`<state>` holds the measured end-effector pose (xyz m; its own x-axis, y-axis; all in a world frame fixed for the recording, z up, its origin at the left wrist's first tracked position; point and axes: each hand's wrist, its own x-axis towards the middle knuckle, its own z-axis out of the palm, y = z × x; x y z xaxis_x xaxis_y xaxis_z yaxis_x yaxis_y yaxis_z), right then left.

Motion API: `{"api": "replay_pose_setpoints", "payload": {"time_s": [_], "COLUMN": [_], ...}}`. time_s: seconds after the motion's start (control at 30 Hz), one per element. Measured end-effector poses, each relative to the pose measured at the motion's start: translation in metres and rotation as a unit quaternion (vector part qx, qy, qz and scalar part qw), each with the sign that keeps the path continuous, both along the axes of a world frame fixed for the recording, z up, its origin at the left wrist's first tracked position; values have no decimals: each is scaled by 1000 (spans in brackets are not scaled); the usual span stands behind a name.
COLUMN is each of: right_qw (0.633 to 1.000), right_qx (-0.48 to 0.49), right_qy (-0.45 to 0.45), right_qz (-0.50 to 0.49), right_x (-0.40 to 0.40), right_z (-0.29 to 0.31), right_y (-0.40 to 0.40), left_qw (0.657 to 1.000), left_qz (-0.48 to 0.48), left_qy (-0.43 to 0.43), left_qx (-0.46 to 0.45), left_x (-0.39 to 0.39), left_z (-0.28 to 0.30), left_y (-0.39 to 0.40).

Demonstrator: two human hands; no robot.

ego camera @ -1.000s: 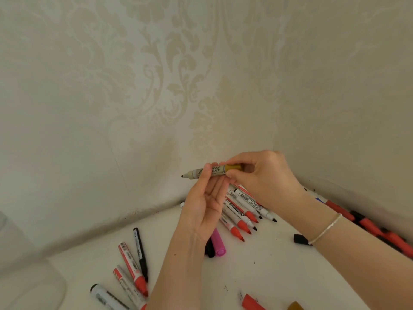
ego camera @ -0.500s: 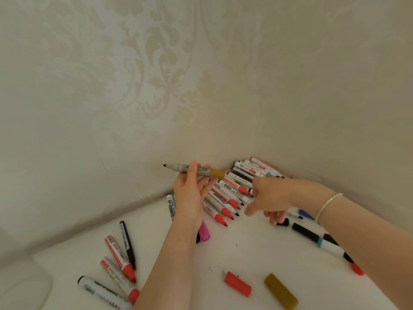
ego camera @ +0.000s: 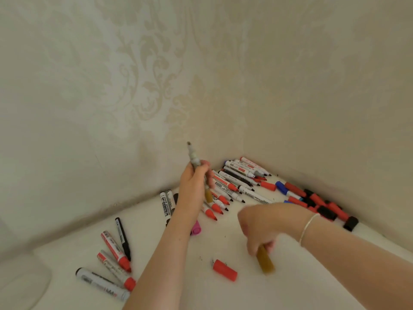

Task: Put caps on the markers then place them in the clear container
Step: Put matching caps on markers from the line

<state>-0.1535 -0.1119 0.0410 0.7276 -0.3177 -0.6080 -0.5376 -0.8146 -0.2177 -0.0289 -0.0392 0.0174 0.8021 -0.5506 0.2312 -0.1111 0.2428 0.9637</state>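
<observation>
Head view: left hand [ego camera: 194,183] is curled round an uncapped gold marker [ego camera: 194,158], held nearly upright with its tip pointing up, above the white table [ego camera: 312,276] near the wall corner. Right hand [ego camera: 263,229] reaches down with fingers closed on a loose gold cap [ego camera: 265,260], whose lower end lies on or just above the table beside a red cap [ego camera: 224,270]; motion blur obscures the contact. Clear container [ego camera: 21,280] shows only as a blurred edge at far left, well apart from both hands.
</observation>
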Motion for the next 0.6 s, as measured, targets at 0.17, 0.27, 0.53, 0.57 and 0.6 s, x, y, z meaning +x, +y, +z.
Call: {"api": "replay_pose_setpoints", "payload": {"time_s": [0.17, 0.27, 0.53, 0.57, 0.6], "right_qw": [807, 726, 720, 728, 741], "right_qx": [84, 146, 256, 257, 251], "right_qy": [-539, -621, -591, -579, -567], "right_qz": [-227, -257, -260, -260, -257], "right_x": [-2, -6, -4, -4, -3], "right_z": [46, 62, 52, 52, 53], "right_y": [-31, -30, -10, -9, -9], "left_qw": [952, 922, 913, 913, 913], "left_qz": [-24, 13, 40, 43, 43], "left_qy": [-247, -311, -321, -322, -321], "left_qx": [176, 229, 248, 249, 248], "left_x": [-16, -21, -28, -28, -28], "left_z": [-11, -9, -3, -3, -2], "left_y": [28, 38, 43, 43, 43]}}
